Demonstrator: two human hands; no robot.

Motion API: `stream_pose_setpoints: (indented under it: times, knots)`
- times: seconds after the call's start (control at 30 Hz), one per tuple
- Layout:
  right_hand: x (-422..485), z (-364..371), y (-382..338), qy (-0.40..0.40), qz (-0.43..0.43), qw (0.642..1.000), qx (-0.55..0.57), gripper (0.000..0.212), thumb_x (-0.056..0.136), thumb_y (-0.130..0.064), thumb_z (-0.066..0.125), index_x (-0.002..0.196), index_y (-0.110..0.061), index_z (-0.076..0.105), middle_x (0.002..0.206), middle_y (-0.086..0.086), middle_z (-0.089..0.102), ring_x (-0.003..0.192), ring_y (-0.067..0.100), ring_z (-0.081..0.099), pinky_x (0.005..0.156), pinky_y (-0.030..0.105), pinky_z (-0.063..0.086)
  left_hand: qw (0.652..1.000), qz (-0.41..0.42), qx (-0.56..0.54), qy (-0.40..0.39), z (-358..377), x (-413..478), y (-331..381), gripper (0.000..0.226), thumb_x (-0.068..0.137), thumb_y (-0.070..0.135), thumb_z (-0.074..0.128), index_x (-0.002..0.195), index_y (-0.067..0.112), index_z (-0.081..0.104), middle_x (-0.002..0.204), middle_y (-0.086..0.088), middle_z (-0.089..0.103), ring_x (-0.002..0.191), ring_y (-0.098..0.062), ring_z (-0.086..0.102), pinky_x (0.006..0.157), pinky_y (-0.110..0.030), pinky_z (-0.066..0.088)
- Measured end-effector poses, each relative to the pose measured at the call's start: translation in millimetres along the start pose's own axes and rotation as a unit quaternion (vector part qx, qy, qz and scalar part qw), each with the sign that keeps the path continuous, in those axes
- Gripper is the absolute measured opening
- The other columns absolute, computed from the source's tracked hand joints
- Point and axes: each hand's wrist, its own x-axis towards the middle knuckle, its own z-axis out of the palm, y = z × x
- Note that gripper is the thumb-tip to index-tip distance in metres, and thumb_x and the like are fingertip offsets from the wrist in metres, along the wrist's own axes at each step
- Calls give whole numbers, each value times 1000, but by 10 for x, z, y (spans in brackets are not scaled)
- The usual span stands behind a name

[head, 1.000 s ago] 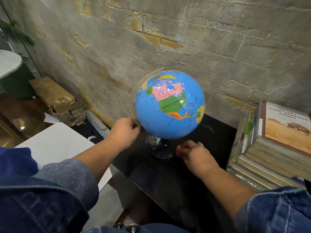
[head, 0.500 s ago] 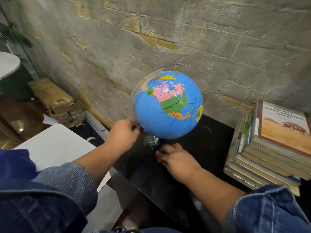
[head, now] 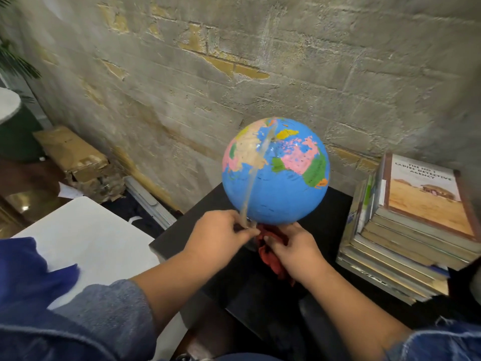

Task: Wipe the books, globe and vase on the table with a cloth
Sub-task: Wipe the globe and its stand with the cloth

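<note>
Fingers of the left hand [head: 221, 235] pinch the clear plastic arc [head: 252, 183] low on the blue globe [head: 283, 194], standing on the black table [head: 200, 214]; the right hand [head: 294, 250] bunches a red cloth [head: 270, 260] against its base. Hard rubbing could tip the globe onto the stacked books [head: 406, 238].

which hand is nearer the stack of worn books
Right. The right hand, holding the red cloth under the blue globe, is left of the stack of worn books. The left hand is farther left, pinching the globe's clear arc.

Cardboard box [head: 70, 152] lies beside the brick wall [head: 286, 74].
</note>
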Motion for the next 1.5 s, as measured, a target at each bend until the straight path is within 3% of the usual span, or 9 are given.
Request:
stream_pose_setpoints:
  times: [0.2, 0.33, 0.43, 0.6, 0.83, 1.07, 1.23, 1.4, 1.5]
  knots:
    - [-127, -71, -8, 64, 72, 988, 120, 23, 75, -21, 79, 85, -31, 61, 90, -9, 68, 86, 3, 65, 75, 16, 49, 984, 127, -39, -116, 254, 11, -24, 31, 81, 54, 56, 110, 47, 65, 107, 12, 62, 108, -10, 54, 94, -32, 46]
    - [-85, -72, 90, 90, 104, 985, 107, 3, 87, -32, 68, 88, -31, 66, 97, -4, 71, 91, 7, 64, 81, 22, 46, 989, 96, -85, -80, 251, 49, -143, 21, 86, 39, 60, 103, 38, 72, 106, 9, 61, 107, -7, 53, 96, -23, 40]
    - [42, -143, 185, 76, 95, 986, 118, 18, 93, -25, 61, 106, -17, 72, 110, -1, 71, 109, 9, 59, 95, 21, 39, 997, 57, -29, -52, 209, 131, -335, 23, 87, 23, 60, 107, 22, 72, 105, 5, 65, 104, -10, 57, 94, -24, 42]
    - [231, -297, 243, -39, 97, 988, 115, 18, 92, -28, 63, 107, -22, 72, 113, -9, 70, 113, 6, 60, 107, 35, 43, 990, -14, 91, -105, 269, 239, -568, 54, 76, 47, 49, 129, 35, 53, 135, 11, 49, 125, -18, 47, 99, -47, 44]
    - [299, -612, 280, 30, 189, 981, 28, 9, 85, -26, 69, 91, -20, 73, 97, 3, 73, 92, 17, 66, 88, 33, 51, 981, -19, 159, -108, 329, 275, -582, 61, 86, 43, 60, 142, 30, 39, 147, 11, 36, 133, -19, 35, 100, -50, 42]
    - [436, -356, 231, 101, 141, 980, -99, 23, 90, -21, 59, 110, -14, 68, 110, 2, 68, 98, 17, 62, 71, 15, 41, 975, -39, 176, -132, 333, 267, -599, 78, 83, 59, 57, 148, 31, 25, 152, 11, 25, 137, -20, 28, 103, -49, 37]
    - [288, -69, 440, -107, 16, 964, -244, 52, 79, -43, 59, 130, -37, 54, 135, -3, 54, 129, 26, 43, 110, 33, 35, 962, -54, 207, -168, 337, 351, -580, 74, 83, 63, 53, 147, 37, 26, 153, 12, 25, 137, -22, 23, 104, -46, 34]
    - [405, -249, 401, -65, 119, 967, -216, 44, 78, -41, 48, 117, -28, 63, 115, 3, 66, 103, 24, 63, 92, 36, 52, 960, -40, 227, -160, 300, 424, -599, 62, 86, 62, 50, 142, 41, 36, 148, 14, 33, 134, -21, 30, 103, -43, 38]
    - [227, -165, 193, -80, 57, 981, -170, 30, 91, -26, 58, 119, -17, 65, 115, 5, 66, 96, 13, 56, 90, 22, 46, 959, -28, 232, -162, 286, 460, -628, 59, 86, 62, 50, 140, 42, 38, 147, 14, 36, 134, -20, 30, 101, -43, 39]
